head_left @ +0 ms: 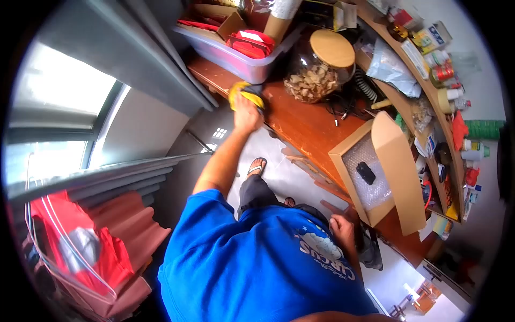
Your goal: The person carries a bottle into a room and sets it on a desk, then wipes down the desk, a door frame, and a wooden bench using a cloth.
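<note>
My left hand (247,114) reaches out to the near left end of the brown table (292,121). Its fingers are closed on a crumpled yellow and dark grey cloth (240,95), which rests at the table's edge below a clear plastic bin (257,71). Close to my waist, my right hand (343,229) is loosely curled with nothing visible in it. Beside that hand stands an open cardboard box (343,153) lined with bubble wrap (375,189); a small black object (366,173) lies inside.
A large glass jar (308,83) with a wooden lid holds dry pale pieces. Dark cables (343,104) lie behind it. Shelves (407,59) carry several bottles and packets. To the left are a window (64,86) and a rack with red cloth (115,252).
</note>
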Demonstrator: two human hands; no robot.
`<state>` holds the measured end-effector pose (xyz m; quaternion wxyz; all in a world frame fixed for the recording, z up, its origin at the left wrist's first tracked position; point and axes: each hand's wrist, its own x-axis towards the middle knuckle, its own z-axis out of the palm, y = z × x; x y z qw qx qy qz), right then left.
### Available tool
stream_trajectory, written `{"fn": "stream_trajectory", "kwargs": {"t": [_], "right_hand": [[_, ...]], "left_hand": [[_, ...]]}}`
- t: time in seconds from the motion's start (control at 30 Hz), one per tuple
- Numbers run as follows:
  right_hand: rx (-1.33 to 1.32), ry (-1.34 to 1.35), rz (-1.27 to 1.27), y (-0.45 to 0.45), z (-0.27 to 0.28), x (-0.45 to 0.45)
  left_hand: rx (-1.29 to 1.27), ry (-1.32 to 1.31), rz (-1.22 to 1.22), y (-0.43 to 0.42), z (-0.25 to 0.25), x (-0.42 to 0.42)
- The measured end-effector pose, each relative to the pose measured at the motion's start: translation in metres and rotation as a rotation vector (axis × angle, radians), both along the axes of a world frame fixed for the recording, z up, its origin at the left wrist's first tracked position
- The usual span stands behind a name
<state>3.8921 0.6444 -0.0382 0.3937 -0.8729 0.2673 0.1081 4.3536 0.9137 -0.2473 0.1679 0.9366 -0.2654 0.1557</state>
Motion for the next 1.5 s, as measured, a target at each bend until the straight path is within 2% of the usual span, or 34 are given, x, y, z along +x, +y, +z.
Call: {"fn": "stream_trajectory", "kwargs": {"t": [0.03,0.07,0.1,0.13,0.17,0.2,0.23,0.3,0.33,0.37,0.43,0.5,0.53,0.57,0.6,0.63,0.77,0.8,0.83,1.0,1.07,1.1,1.17,1.23,1.3,1.37,1.43,1.5], "right_hand": [[-0.007,0.018,-0.012,0.006,0.001,0.014],[-0.049,0.031,0.018,0.014,0.014,0.033],[-0.065,0.028,0.006,0.019,0.017,0.043],[-0.057,0.037,-0.010,0.024,0.021,0.052],[-0.050,0.043,-0.028,0.029,0.022,0.059],[-0.056,0.005,-0.014,0.031,0.017,0.061],[-0.063,0.003,0.000,0.035,0.021,0.069],[-0.049,0.090,0.003,0.041,0.027,0.073],[-0.040,0.077,-0.012,0.044,0.026,0.073],[-0.018,0.052,-0.024,0.045,0.025,0.072],[-0.073,0.082,0.004,0.045,0.024,0.069],[-0.126,0.045,0.012,0.044,0.022,0.065],[-0.113,0.082,-0.016,0.045,0.021,0.065],[-0.098,0.112,-0.047,0.046,0.020,0.066],[-0.106,0.143,-0.051,0.046,0.019,0.066],[-0.101,0.124,-0.066,0.048,0.015,0.062],[-0.113,0.101,-0.101,0.052,-0.002,0.052],[-0.123,0.092,-0.107,0.052,-0.003,0.051],[-0.130,0.083,-0.115,0.053,-0.004,0.050],[-0.180,-0.007,-0.193,0.050,-0.006,0.035],[-0.170,0.004,-0.233,0.052,0.000,0.029],[-0.165,0.012,-0.253,0.053,0.004,0.024],[-0.158,0.080,-0.282,0.056,0.004,0.015],[-0.187,0.122,-0.316,0.063,0.007,0.002],[-0.201,0.057,-0.325,0.071,-0.005,-0.019],[-0.170,0.115,-0.397,0.077,-0.004,-0.029],[-0.142,0.134,-0.441,0.087,-0.009,-0.042],[-0.140,0.115,-0.474,0.095,-0.020,-0.057]], "left_hand": [[0.050,-0.016,0.043,0.021,0.016,0.026],[0.096,-0.047,0.025,0.046,0.006,0.061],[0.195,0.117,0.070,0.062,0.028,0.086],[0.227,0.142,0.063,0.083,0.028,0.113],[0.221,-0.059,0.093,0.105,0.012,0.141],[0.217,0.031,0.122,0.124,0.007,0.165],[0.321,0.360,0.095,0.146,0.005,0.198],[0.143,-0.136,0.146,0.180,-0.037,0.252],[0.364,-0.049,-0.079,0.210,-0.040,0.276],[0.351,-0.649,-0.237,0.229,-0.069,0.309],[0.254,-0.388,-0.167,0.235,-0.075,0.332],[0.528,-0.111,-0.202,0.242,-0.086,0.354],[0.437,-0.433,-0.184,0.236,-0.090,0.338],[0.435,-0.445,-0.211,0.224,-0.081,0.313],[0.322,-0.552,-0.068,0.209,-0.063,0.283],[0.316,-0.344,0.027,0.193,-0.044,0.249],[0.280,-0.233,-0.086,0.120,0.000,0.135],[0.371,-0.149,-0.100,0.107,-0.018,0.113],[0.356,-0.107,-0.135,0.087,-0.023,0.087],[0.219,0.038,-0.534,-0.044,0.030,-0.045],[0.376,0.250,-0.716,-0.087,0.083,-0.084],[0.445,0.456,-0.809,-0.107,0.112,-0.092],[0.307,0.286,-0.857,-0.137,0.081,-0.098],[0.407,0.325,-0.961,-0.166,0.085,-0.088],[0.360,0.187,-1.024,-0.189,0.078,-0.076],[0.322,0.240,-0.997,-0.208,0.060,-0.061],[0.497,0.318,-0.874,-0.219,0.072,-0.051],[0.565,0.273,-0.830,-0.210,0.084,-0.062]]}}
